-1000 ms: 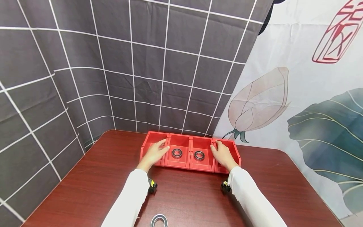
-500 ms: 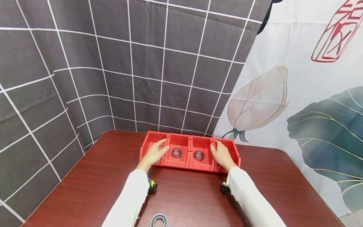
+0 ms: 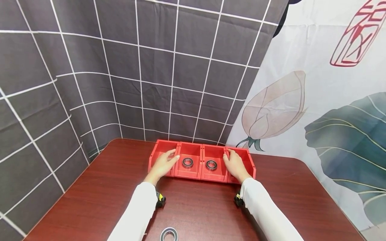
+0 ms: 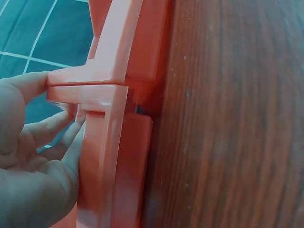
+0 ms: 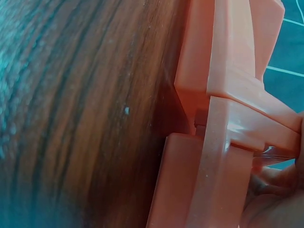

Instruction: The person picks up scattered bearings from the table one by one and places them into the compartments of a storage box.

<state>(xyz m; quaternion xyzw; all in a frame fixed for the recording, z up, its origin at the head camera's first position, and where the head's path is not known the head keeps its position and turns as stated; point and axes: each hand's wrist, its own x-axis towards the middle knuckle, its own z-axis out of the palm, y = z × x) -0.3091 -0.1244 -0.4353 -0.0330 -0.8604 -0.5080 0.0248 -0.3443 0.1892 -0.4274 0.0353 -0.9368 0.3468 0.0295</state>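
Several red plastic parts bins [image 3: 188, 174] stand side by side in a row at the back of the table. My left hand [image 3: 163, 164] grips the adjoining walls of the two leftmost bins; in the left wrist view its thumb [image 4: 31, 86] lies on one side and the fingers reach into the end bin. At the other end my right hand [image 3: 236, 165] holds the walls between the two rightmost bins, its fingers partly hidden in the right wrist view. One ball bearing [image 3: 187, 166] lies in the left middle bin, another bearing [image 3: 211, 169] in the right middle bin.
A third bearing [image 3: 162, 235] lies on the brown wooden table [image 3: 199, 211] near the lower edge of the head view, by the left sleeve. Behind the bins hangs a dark grid-patterned cloth [image 3: 156, 100], with a white flower-print cloth [image 3: 289, 53] to the right.
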